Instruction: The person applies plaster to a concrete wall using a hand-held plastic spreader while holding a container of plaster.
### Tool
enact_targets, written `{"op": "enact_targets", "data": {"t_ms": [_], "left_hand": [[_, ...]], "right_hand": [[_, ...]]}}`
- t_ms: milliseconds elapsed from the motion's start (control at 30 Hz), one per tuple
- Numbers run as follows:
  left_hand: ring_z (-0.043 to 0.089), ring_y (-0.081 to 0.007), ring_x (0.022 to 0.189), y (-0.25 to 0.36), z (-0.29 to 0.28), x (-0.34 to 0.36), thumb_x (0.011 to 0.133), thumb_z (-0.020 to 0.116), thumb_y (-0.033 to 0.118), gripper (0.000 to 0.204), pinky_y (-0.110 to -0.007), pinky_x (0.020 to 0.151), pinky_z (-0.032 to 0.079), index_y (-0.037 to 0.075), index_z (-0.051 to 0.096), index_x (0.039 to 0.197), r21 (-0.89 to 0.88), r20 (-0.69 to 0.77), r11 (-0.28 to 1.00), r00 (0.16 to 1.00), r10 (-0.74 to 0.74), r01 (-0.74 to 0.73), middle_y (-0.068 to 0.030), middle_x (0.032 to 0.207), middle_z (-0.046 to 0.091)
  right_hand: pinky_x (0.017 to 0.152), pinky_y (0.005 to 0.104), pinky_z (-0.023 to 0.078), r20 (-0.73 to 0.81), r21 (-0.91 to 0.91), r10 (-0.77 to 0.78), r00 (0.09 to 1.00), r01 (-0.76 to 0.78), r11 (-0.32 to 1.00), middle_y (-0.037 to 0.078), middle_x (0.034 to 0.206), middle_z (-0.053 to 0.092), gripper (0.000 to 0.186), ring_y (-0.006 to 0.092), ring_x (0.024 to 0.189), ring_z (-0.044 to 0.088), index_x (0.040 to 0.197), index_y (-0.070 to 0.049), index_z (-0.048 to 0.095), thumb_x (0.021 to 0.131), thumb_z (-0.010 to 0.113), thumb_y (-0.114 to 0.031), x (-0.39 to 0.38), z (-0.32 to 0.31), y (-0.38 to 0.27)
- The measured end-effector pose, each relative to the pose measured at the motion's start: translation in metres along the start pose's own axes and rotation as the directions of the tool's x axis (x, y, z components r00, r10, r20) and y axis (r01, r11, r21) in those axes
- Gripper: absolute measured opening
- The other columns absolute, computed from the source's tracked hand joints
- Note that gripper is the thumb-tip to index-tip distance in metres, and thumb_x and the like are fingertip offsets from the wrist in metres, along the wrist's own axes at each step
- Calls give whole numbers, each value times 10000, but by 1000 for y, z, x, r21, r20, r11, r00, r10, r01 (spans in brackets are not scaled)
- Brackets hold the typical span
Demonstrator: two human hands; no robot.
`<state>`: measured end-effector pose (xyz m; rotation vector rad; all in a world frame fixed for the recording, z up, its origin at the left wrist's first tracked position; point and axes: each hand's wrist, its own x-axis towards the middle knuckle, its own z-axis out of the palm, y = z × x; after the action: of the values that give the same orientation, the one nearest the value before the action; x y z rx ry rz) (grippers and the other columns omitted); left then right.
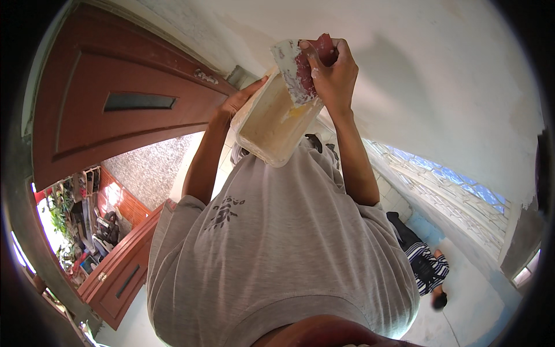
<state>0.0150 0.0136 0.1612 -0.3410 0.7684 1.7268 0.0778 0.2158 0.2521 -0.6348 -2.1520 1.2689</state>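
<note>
My left hand [244,99] is closed round the far left side of a cream-coloured rectangular plastic tub [263,130]. The tub tilts in front of my chest, its inside smeared with whitish residue and a yellow patch near the right wall. My right hand [337,78] grips a wide putty knife [287,61] with a dark red handle. White paste spatters the knife's blade and handle, and the blade's lower corner reaches over the tub's right rim. The thumb presses on the knife from above; several other fingers are hidden behind it.
A pale, patchy plastered wall [457,75] rises ahead and to the right. To the left stands a red-brown door [75,110] with a narrow glass pane. Another person [426,266] in a striped top is at lower right, near a white lattice window [445,185]. Plants [62,217] show through the doorway.
</note>
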Motion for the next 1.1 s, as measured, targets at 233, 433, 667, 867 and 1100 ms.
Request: {"op": "enact_targets", "data": {"t_ms": [233,433,667,867,1100], "left_hand": [[706,-186,1093,-9,-16,7,969,703,376,549,-341,929,604,61,584,1402,16,39,997,996,-78,78,-123,1270,697],[721,-182,1056,-21,-39,8,956,712,407,579,-341,905,612,54,591,1399,9,2,999,999,-50,50,-141,1255,703],[730,-176,1015,-34,-41,-3,924,741,456,663,-317,880,611,58,570,1427,171,-145,979,986,-85,109,-138,1237,711],[726,-165,1006,-37,-49,-4,934,713,502,687,-315,874,607,70,557,1444,266,-167,952,980,-107,150,-137,1244,706],[723,-164,1015,-43,-58,-1,934,712,504,680,-319,883,603,73,564,1438,184,-121,975,987,-106,127,-129,1240,709]], "right_hand": [[597,290,501,31,24,72,997,-73,997,79,684,668,453,145,596,609,908,22,609,863,826,-374,-7,-1,6],[586,288,488,38,60,71,997,-73,996,72,669,651,454,145,594,595,872,5,583,873,819,-383,-15,5,8],[620,323,490,-27,32,64,998,-64,997,71,659,614,470,178,594,566,852,1,568,876,814,-398,-14,12,22],[642,338,492,-42,50,92,995,-90,995,72,678,604,520,192,616,565,844,9,577,866,809,-456,-13,19,22],[676,338,501,-47,88,162,986,-158,984,81,709,628,485,195,659,594,881,28,604,888,790,-420,-10,28,31]]}}
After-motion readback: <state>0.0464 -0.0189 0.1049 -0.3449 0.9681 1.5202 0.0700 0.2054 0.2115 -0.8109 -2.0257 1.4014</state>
